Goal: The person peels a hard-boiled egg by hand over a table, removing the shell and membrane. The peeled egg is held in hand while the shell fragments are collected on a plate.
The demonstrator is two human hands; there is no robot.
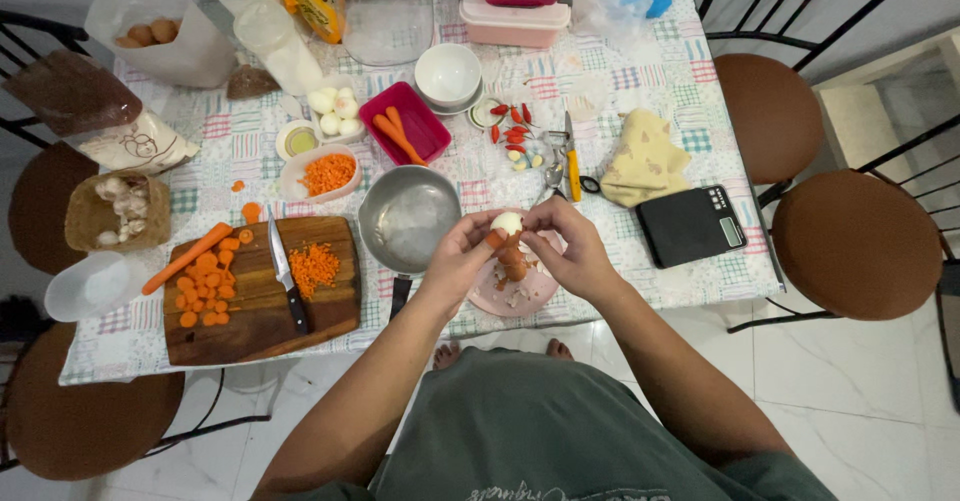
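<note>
Both hands meet above a pink plate (535,296) at the near table edge. The left hand (462,256) and right hand (570,251) together grasp 1 boiled egg (507,224), white top bared, brown shell clinging below. Shell fragments lie on the plate. A steel pan (408,219) sits just left; a wooden cutting board (262,306) carries a knife (287,276) and chopped carrot.

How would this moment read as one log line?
left hand: holds egg | right hand: peels it | below: pink plate with shells | beside: metal pan
</note>
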